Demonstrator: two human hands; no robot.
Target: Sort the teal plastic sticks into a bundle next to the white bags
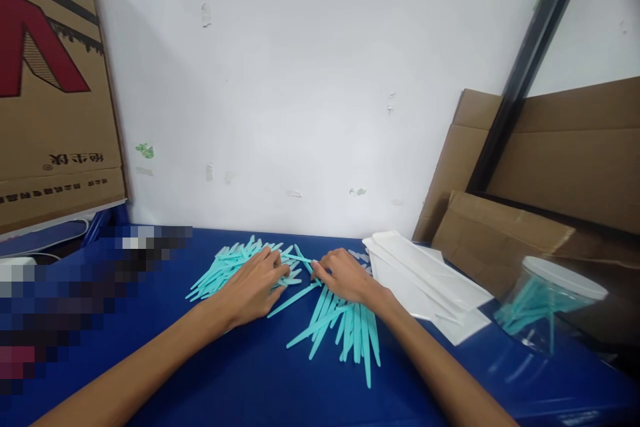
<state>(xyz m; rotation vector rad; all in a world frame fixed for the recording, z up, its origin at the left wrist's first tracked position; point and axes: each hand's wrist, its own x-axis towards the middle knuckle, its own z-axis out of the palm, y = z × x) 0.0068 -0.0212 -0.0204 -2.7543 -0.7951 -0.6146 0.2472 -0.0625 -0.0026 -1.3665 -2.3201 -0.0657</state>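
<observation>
Turquoise plastic sticks lie in two heaps on the blue table. My left hand point(257, 283) rests palm down on the right side of the left heap point(220, 270), its fingers bent over the sticks; whether it grips any is hidden. Over the upper end of the right heap point(357, 333) is my right hand point(343, 273), with thumb and fingers closed on a turquoise stick point(301, 258) that points toward my left hand. Another stick point(295, 299) lies slantwise between the two hands.
White paper sheets point(425, 273) lie right of the heaps. Beyond them stands a clear jar point(545, 303) with a white lid and turquoise sticks inside. Cardboard point(505, 233) leans at the right, and a large printed box point(55, 113) stands at the left. A white wall backs the blue table point(240, 380).
</observation>
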